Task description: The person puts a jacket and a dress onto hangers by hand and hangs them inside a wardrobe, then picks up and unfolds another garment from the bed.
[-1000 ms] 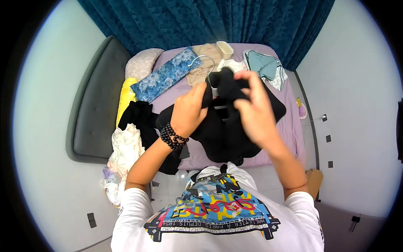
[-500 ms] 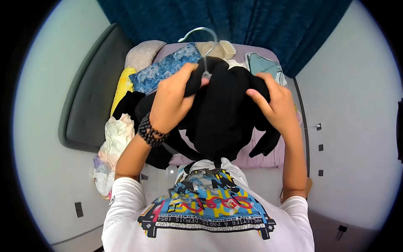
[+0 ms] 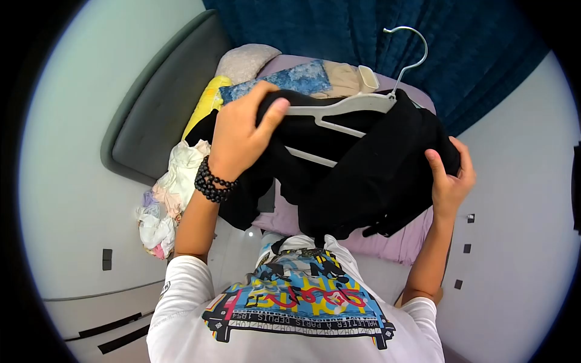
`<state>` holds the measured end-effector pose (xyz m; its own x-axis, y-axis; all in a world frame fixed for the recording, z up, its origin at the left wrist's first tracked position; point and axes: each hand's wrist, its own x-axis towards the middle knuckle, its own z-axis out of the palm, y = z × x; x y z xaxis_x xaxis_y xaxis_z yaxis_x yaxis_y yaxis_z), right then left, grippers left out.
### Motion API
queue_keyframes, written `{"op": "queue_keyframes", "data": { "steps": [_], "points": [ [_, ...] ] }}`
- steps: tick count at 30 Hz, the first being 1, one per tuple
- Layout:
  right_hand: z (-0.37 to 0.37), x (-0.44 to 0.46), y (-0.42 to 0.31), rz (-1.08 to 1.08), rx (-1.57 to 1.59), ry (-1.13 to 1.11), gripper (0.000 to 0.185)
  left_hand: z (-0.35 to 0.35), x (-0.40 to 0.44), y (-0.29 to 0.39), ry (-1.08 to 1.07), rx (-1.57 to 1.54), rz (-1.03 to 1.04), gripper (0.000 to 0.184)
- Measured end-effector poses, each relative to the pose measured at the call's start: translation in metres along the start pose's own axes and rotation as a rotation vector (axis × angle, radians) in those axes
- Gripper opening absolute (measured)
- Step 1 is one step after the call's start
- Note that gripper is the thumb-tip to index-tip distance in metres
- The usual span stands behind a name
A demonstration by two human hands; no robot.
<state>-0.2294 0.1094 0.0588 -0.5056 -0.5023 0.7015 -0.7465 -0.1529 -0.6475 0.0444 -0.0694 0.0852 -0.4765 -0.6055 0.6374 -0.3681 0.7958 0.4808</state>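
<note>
One bed (image 3: 387, 245), spread with a lilac sheet, filled the middle of the head camera's view, with a grey padded headboard (image 3: 163, 97) at its left end and a dark blue curtain (image 3: 484, 60) behind it. Pale walls (image 3: 508, 199) rose on both sides, and a light floor (image 3: 239, 260) showed at the near edge.

The black garment (image 3: 375, 175) was up in front of the person, above the bed, plain and soft, bunched into loose folds. A white hanger (image 3: 354, 104) sat partly inside it; its left shoulder and part of its lower bar lay bare, while its right shoulder was covered by cloth. The metal hook (image 3: 417, 57) stood up and curved round, its tip to the left.

Two hands were at work. The left hand (image 3: 242, 124) was closed round the garment at the hanger's left end, thumb in front. The right hand (image 3: 452, 178) pinched the cloth at the far right; whether it also held the hanger's end was hidden.

Counted on the bed: one pale pillow (image 3: 247, 62), one yellow bundle (image 3: 209, 103), one blue floral cloth (image 3: 296, 78), one beige cloth (image 3: 340, 78) and one cream container (image 3: 367, 78). One beaded bracelet (image 3: 215, 181), in several strands, circled the left wrist. Three dark plates (image 3: 467, 248) marked the right wall.
</note>
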Motion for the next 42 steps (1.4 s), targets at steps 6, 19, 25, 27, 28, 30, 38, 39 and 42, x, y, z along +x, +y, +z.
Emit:
{"op": "queue_keyframes", "data": {
  "steps": [6, 19, 25, 27, 28, 30, 38, 39, 42],
  "points": [
    [0.000, 0.003, 0.004, -0.134, -0.054, -0.030, 0.030, -0.016, 0.013, 0.009, -0.372, 0.148, 0.225, 0.031],
    [-0.055, 0.008, 0.012, -0.200, -0.359, -0.038, 0.039, 0.004, 0.076, -0.009, 0.096, 0.263, 0.500, 0.028],
    [-0.039, -0.056, -0.125, -0.224, 1.280, -0.503, 0.059, 0.003, 0.110, -0.012, -0.092, 0.118, 0.312, 0.036],
    [-0.016, -0.073, -0.165, -0.181, 1.796, -0.721, 0.067, 0.005, 0.116, -0.020, -0.182, -0.026, 0.266, 0.038],
    [-0.007, -0.080, -0.181, -0.177, 1.944, -0.746, 0.070, 0.006, 0.117, -0.024, -0.229, -0.043, 0.221, 0.040],
    [0.004, -0.089, -0.202, -0.192, 2.157, -0.739, 0.078, 0.019, 0.117, -0.041, -0.228, -0.180, 0.177, 0.046],
    [0.033, -0.107, -0.198, -0.106, 2.008, -0.322, 0.097, 0.028, 0.126, -0.081, -0.259, -0.378, 0.080, 0.044],
    [0.035, -0.110, -0.178, -0.076, 1.764, -0.190, 0.090, 0.030, 0.135, -0.084, -0.248, -0.376, 0.122, 0.043],
    [0.078, -0.099, -0.137, -0.024, 0.788, 0.008, 0.083, 0.022, 0.155, -0.075, -0.296, -0.388, 0.096, 0.040]
  ]
}}
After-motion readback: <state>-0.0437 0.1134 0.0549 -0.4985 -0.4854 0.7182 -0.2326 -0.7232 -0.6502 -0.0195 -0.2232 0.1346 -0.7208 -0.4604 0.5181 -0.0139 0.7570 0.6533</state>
